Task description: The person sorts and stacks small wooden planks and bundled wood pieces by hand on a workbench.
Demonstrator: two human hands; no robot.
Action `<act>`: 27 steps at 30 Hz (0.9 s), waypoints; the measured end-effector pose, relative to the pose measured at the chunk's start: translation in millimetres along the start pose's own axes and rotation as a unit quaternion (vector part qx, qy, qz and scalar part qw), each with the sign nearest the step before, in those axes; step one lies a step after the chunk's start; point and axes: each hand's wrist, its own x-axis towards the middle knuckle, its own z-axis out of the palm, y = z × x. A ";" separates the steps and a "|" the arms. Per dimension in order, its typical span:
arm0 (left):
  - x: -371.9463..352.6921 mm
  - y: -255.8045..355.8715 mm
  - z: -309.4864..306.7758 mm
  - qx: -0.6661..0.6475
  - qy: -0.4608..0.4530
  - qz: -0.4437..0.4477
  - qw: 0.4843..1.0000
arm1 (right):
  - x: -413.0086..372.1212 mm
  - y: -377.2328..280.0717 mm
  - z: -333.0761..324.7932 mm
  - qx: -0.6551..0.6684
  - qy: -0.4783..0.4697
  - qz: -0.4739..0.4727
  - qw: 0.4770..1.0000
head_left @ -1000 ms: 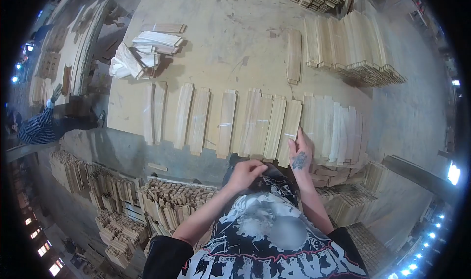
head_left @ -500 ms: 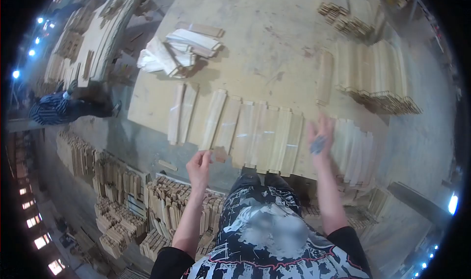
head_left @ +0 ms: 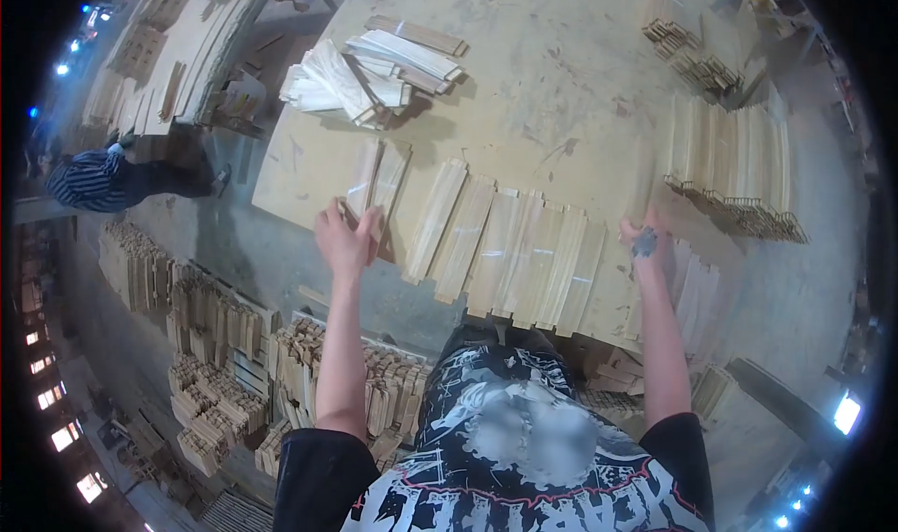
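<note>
My left hand (head_left: 344,240) is closed round the near end of a narrow wooden board (head_left: 363,179), thumb and fingers on its two sides. Another board (head_left: 388,179) lies close beside it. My right hand (head_left: 647,236) has its fingers bent round the near end of a pale, blurred board (head_left: 652,163) at the right. Between my hands, a row of boards (head_left: 514,251) lies side by side along the near table edge, with uneven ends and glossy streaks of light.
The large table (head_left: 524,93) bears a loose pile of pale boards (head_left: 341,83) at the back left and stacked boards (head_left: 734,158) at the right. More stacks (head_left: 220,345) stand on the floor at left. A person (head_left: 94,179) in a striped top is beside another table.
My left hand has moved up and left from the table edge to a board; the small brown piece it held is out of sight. My right hand has shifted right, its fingers now bent.
</note>
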 end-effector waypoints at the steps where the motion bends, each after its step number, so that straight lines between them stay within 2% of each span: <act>1: 8.4 -3.2 6.1 -0.017 -0.006 -0.005 1.000 | -15.5 11.0 13.9 0.006 -0.002 -0.005 1.000; 5: 25.0 -27.1 13.2 -0.019 0.000 0.048 0.999 | -104.9 31.5 17.8 0.039 0.028 -0.064 0.997; 8: 20.9 -26.8 10.4 -0.051 -0.012 0.060 0.997 | -145.1 28.1 22.5 0.200 -0.016 -0.023 0.979; 12: -1.6 -21.0 21.2 -0.127 -0.018 0.121 0.984 | -163.7 18.4 20.9 0.231 0.001 -0.047 0.972; 15: -16.4 -8.3 22.2 -0.129 -0.023 0.131 0.983 | -166.9 18.3 23.7 0.242 -0.004 -0.038 0.970; 18: -23.7 -5.1 22.2 -0.131 -0.036 0.125 0.983 | -175.2 15.7 25.0 0.261 -0.025 -0.060 0.963; 25: -31.8 -6.6 13.9 -0.153 -0.022 0.111 0.982 | -189.0 8.0 28.9 0.303 -0.069 -0.047 0.949; 27: -47.9 -21.0 10.9 -0.146 -0.011 0.043 0.988 | -189.3 13.2 23.4 0.315 -0.084 -0.058 0.943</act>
